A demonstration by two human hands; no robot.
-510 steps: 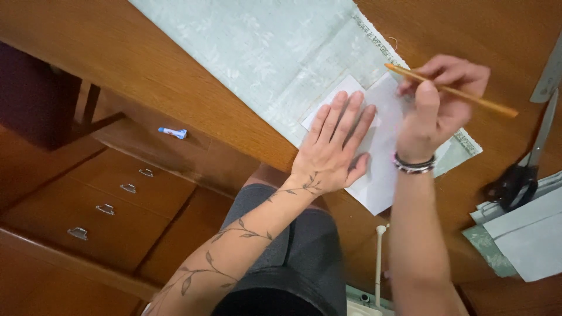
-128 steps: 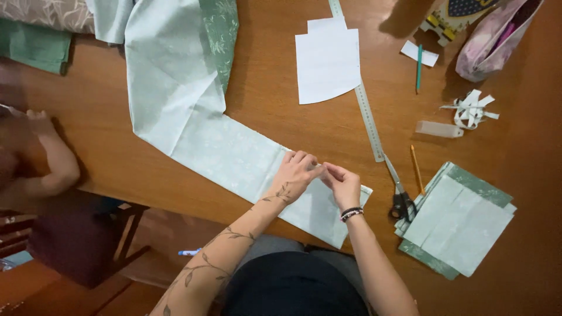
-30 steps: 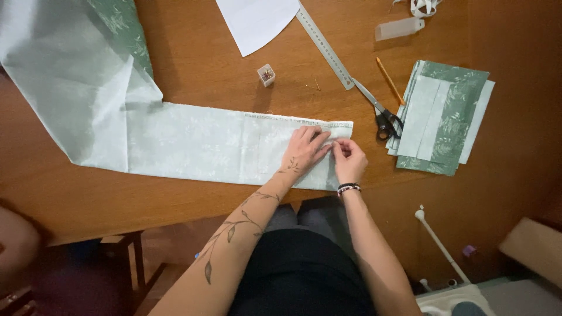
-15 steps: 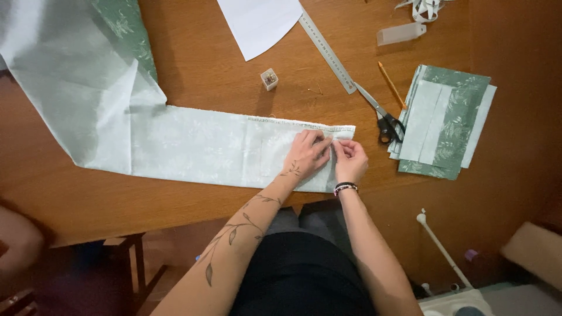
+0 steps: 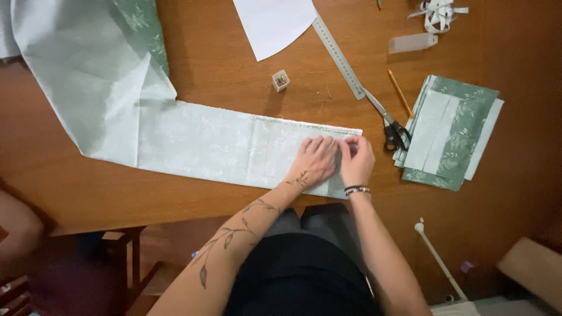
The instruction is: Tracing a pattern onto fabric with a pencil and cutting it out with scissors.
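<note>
A long strip of pale green fabric (image 5: 199, 143) with a faint leafy print lies flat on the brown wooden surface (image 5: 222, 76). Its long axis runs left to right, tilted slightly so that the right end sits nearer than the left. At the left the strip turns a corner and runs away toward the far edge, where a darker green face (image 5: 137, 23) shows along one fold. The right end is cut square and points toward the scissors (image 5: 389, 126), lying just beside them.

Both hands rest on that right end, close together and almost touching. The left hand (image 5: 314, 161) lies flat with fingers spread on the cloth — pressing it down. The right hand (image 5: 357, 159) has its fingertips bunched at the far edge of the fabric; whether they pinch the cloth or something small cannot be told. A beaded bracelet (image 5: 356, 189) circles the right wrist.

Beyond the strip stand a small clear box (image 5: 281, 80) of pins, a metal ruler (image 5: 338, 55) lying diagonally, and a white paper sheet (image 5: 275, 23) at the far edge. A pencil (image 5: 400, 93) lies right of the scissors. Further right is 1 stack of folded green and pale pieces (image 5: 451, 131). A tangle of white ribbon (image 5: 439, 11) and a clear plastic piece (image 5: 413, 43) lie at the far right.
</note>
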